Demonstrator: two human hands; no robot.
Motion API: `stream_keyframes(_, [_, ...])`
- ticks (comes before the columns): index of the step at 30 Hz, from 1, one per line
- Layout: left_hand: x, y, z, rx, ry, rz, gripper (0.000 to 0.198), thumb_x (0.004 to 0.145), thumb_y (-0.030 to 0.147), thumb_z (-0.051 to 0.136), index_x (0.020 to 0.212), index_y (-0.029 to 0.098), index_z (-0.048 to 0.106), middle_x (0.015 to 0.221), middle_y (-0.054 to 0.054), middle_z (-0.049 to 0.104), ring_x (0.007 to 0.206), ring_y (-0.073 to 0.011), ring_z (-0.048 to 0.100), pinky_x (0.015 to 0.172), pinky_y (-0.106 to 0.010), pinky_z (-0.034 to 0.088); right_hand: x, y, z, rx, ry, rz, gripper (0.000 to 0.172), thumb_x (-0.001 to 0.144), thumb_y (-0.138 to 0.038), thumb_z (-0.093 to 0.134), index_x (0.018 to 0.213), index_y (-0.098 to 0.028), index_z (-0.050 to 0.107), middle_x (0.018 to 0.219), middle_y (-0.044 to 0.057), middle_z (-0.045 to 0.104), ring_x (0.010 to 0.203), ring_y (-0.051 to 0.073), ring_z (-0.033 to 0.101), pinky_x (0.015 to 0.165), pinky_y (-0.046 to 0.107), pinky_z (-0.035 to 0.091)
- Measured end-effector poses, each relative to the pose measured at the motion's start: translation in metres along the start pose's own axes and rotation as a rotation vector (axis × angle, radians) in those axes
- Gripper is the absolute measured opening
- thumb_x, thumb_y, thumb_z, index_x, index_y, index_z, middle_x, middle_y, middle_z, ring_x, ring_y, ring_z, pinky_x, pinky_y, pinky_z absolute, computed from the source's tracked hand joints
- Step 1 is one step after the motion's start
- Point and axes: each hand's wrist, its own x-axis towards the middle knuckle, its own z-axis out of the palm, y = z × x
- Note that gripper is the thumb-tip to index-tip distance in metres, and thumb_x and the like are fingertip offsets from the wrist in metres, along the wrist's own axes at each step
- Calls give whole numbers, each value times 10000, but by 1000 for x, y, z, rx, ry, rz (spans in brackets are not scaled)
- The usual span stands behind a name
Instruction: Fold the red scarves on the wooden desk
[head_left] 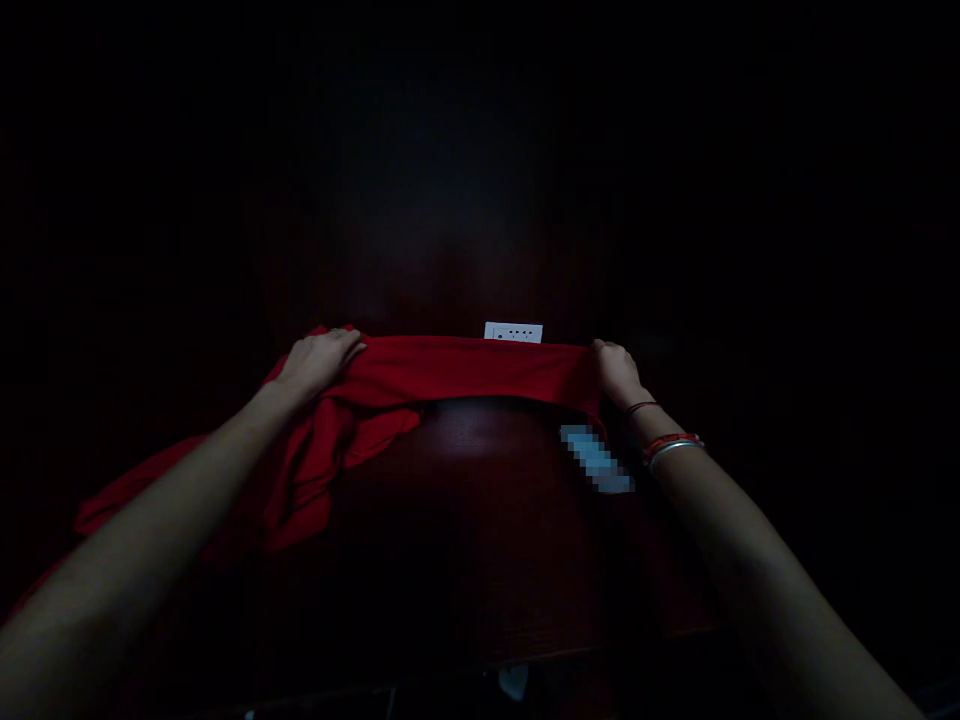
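Note:
A red garment (465, 368), its exact kind not clear, is stretched sideways between my two hands above a dark table. My left hand (322, 358) is closed on the fabric, and the loose, crumpled bulk hangs and lies below it toward the left. At the other end my right hand (619, 373) grips the edge of the stretched part in a fist. A pale blurred tag (596, 458) dangles under the right end, beside my wrist. Bracelets circle that wrist.
The dark reddish wooden table (465, 540) runs toward me, its front edge near the bottom of the view. Behind the cloth a white power socket strip (514, 332) shows partly. A small pale object (514, 682) lies below the table edge. Surroundings are very dark.

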Motion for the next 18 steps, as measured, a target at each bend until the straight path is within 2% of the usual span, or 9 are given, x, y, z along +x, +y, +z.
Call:
stream_keyframes(2, [-26,15,7,0,-44,154,312,829,370,268,920,200,513,949,-80,539,720,-180,537,598,-254,381,-19,7,9,11,-21,-5,289,770,-102,340,1001,-134,511,907,140,579,793,191,560,608,237,394])
stream_keyframes(4, [-61,32,20,2,-167,312,250,825,282,302,945,227,514,1015,-69,521,680,-161,548,563,-246,382,-45,17,22,15,-93,-1,291,766,-116,351,1002,-141,518,891,138,589,786,207,566,593,252,399])
stream_keyframes(6, [-99,50,35,-11,-322,455,265,798,157,322,939,251,525,985,-50,540,640,-146,557,544,-239,384,-75,25,34,6,-206,52,273,756,-123,369,960,-133,549,848,150,602,769,228,575,575,268,406])
stream_keyframes(8, [-131,64,46,-54,-429,544,306,774,101,332,944,257,533,947,-45,556,600,-134,559,534,-238,388,-105,30,44,-8,-330,130,257,748,-115,374,895,-122,584,817,168,608,747,242,583,553,276,412])
stream_keyframes(10, [-151,74,50,-104,-467,554,309,766,88,336,937,245,540,937,-56,559,580,-133,559,534,-246,393,-132,32,47,-17,-424,194,271,739,-83,359,838,-112,609,806,181,610,739,246,586,542,275,419])
stream_keyframes(13, [-155,78,40,-202,-560,512,230,786,164,345,864,202,558,857,-60,574,623,-147,560,536,-242,401,-156,31,43,-32,-500,260,301,733,-54,341,826,-101,624,831,194,605,774,252,578,551,283,434])
stream_keyframes(16, [-134,80,22,-322,-869,491,226,799,264,347,788,175,555,705,-17,576,582,-114,539,531,-205,408,-161,16,31,-94,-533,354,306,736,-56,347,857,-95,626,876,200,593,883,280,531,587,317,444])
stream_keyframes(17, [-125,84,17,-352,-952,481,242,805,281,334,788,175,550,668,-1,571,553,-99,528,536,-197,411,-158,6,28,-111,-517,345,309,737,-54,344,857,-89,627,889,202,589,919,286,509,614,333,442])
stream_keyframes(18, [-116,92,14,-370,-978,461,263,815,287,307,804,178,545,648,7,567,536,-92,521,548,-198,416,-155,-7,25,-109,-487,299,313,740,-54,339,858,-83,627,905,201,584,947,286,488,651,347,435])
